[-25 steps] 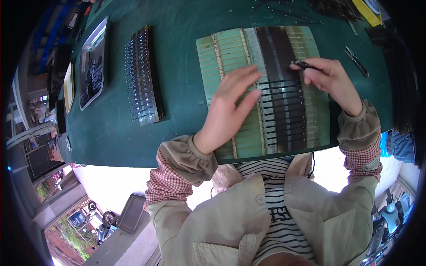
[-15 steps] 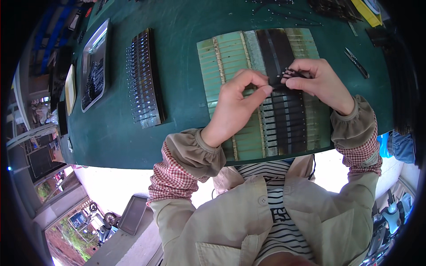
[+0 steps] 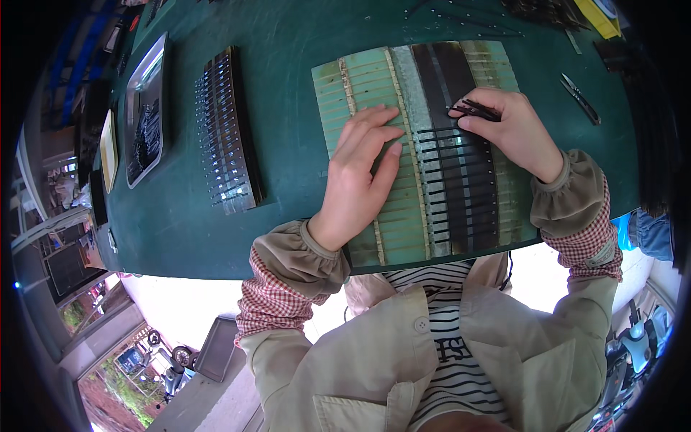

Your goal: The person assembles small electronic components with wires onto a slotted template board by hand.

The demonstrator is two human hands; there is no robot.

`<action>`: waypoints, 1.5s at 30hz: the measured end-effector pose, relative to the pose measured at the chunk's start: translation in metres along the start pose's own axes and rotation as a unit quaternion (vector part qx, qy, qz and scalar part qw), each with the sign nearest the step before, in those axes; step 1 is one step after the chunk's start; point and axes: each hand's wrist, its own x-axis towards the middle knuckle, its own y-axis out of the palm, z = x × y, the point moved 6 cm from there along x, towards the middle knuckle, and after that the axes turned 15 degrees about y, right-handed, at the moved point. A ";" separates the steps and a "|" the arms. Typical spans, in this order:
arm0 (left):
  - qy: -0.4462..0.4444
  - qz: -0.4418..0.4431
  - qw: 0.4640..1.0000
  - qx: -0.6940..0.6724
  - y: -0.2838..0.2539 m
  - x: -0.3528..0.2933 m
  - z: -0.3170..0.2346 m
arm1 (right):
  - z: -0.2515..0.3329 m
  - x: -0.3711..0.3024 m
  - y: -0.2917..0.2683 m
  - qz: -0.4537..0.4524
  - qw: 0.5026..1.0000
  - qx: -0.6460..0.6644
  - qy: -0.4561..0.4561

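Observation:
A green ridged board (image 3: 397,223) lies before me on the table, with a dark band running down its right half. Across that band, thin black strips (image 3: 471,191) are laid side by side in a row. My left hand (image 3: 356,173) rests over the board's left part, fingers stretched out and holding nothing. Just above the row's far end, my right hand (image 3: 512,133) pinches a small bunch of thin black strips (image 3: 476,109) between thumb and fingers.
Left of the board lies a dark panel (image 3: 232,137) lined with similar strips. Farther left stands a metal tray (image 3: 164,86) of black pieces. A pointed hand tool (image 3: 580,99) lies to the right. Loose black strips (image 3: 468,27) and a yellow container (image 3: 599,20) are at the back.
My left hand has let go near the row's far end, moved left and opened out. My right hand has shifted slightly, still with its bunch. Another strip now shows lying at the row's far end.

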 end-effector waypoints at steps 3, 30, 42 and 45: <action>0.022 0.027 0.999 0.016 0.004 0.006 -0.009 | 0.004 -0.003 0.002 -0.017 0.999 -0.026 -0.013; -0.090 -0.023 0.975 -0.203 0.018 0.030 0.010 | 0.010 -0.002 -0.018 0.070 0.996 0.060 0.003; 0.013 0.005 1.000 0.021 0.008 0.019 0.014 | -0.004 0.026 -0.011 0.021 1.000 -0.006 0.000; 0.012 0.005 1.000 0.019 0.006 0.017 0.017 | -0.004 0.027 -0.011 0.027 1.000 0.003 -0.003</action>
